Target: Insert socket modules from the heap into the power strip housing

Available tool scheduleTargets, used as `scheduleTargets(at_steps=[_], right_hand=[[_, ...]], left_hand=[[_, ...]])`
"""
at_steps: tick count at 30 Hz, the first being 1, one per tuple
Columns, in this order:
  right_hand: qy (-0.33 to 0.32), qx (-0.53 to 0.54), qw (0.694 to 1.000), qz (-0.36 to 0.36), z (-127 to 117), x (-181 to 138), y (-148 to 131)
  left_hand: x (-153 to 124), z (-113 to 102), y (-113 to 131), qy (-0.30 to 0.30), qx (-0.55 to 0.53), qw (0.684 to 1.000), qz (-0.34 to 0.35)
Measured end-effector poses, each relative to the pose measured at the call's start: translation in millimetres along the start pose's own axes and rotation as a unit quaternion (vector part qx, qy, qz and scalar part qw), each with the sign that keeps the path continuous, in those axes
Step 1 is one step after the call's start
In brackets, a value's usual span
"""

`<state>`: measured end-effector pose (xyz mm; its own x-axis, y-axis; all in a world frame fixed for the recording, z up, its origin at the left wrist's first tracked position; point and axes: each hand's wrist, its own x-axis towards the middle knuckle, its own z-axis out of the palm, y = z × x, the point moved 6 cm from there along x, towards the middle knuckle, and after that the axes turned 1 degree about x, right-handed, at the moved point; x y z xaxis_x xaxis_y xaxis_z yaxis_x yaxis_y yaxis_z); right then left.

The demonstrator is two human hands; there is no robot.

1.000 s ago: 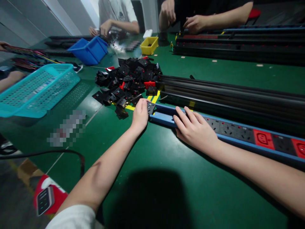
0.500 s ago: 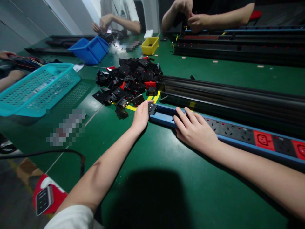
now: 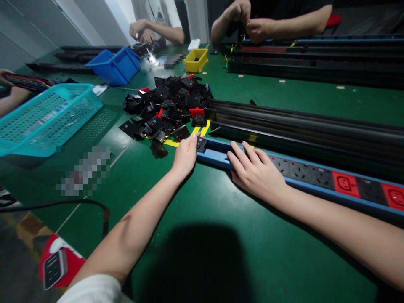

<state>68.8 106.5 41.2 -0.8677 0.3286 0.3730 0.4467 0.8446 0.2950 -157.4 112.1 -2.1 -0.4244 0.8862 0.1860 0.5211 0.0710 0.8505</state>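
Observation:
A long blue power strip [image 3: 213, 160] lies slantwise on the green table, running off to the right. My left hand [image 3: 185, 155] is closed on its left end, thumb beside a black socket module [image 3: 201, 144] seated there; the fingertips beyond are partly hidden. My right hand [image 3: 258, 170] rests across the strip farther right, fingers over the top and thumb at the near side, gripping it. Between my hands the channel shows a bare blue stretch. Past my right hand, black sockets [image 3: 311, 173] and red sockets [image 3: 345, 184] fill the strip.
A heap of black and red socket modules [image 3: 167, 103] lies behind my left hand. Dark rails [image 3: 299, 126] run behind the strip. A turquoise basket [image 3: 75, 111], blue bin [image 3: 115, 65] and yellow bin [image 3: 196, 61] stand around. Co-workers' hands [image 3: 252, 25] are across the table.
The view has shifted slightly. Both my hands keep their places on the power strip. Across the table, one co-worker's hands have moved closer together.

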Motion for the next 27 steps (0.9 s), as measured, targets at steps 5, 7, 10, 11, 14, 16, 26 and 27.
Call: scheduleTargets(at_steps=[5,7,10,11,14,16,26,27], right_hand=[[0.001,0.020,0.999,0.024,1,-1,1],[0.000,0.026,0.999,0.047,2,-1,3],[-0.010,0.022,0.997,0.077,3,-2,4],[-0.014,0.018,0.997,0.078,3,-2,4],[-0.019,-0.002,0.998,0.059,3,0,3],[-0.019,-0.017,0.999,0.043,2,1,4],[-0.101,0.026,0.993,0.047,-2,8,22],[-0.109,0.025,0.992,0.056,-2,8,23]], left_hand=[[-1,-2,3,0.008,0.023,1.000,0.004],[-1,-2,4,0.010,0.026,1.000,0.007],[-1,-3,5,0.008,0.033,0.999,0.012],[-1,-3,5,0.007,0.037,0.999,0.012],[-1,-2,4,0.002,0.044,0.999,0.011],[-1,-2,4,0.000,0.049,0.999,0.013],[-3,-3,10,-0.004,0.080,0.997,0.011],[-3,-3,11,-0.003,0.086,0.996,0.011]])
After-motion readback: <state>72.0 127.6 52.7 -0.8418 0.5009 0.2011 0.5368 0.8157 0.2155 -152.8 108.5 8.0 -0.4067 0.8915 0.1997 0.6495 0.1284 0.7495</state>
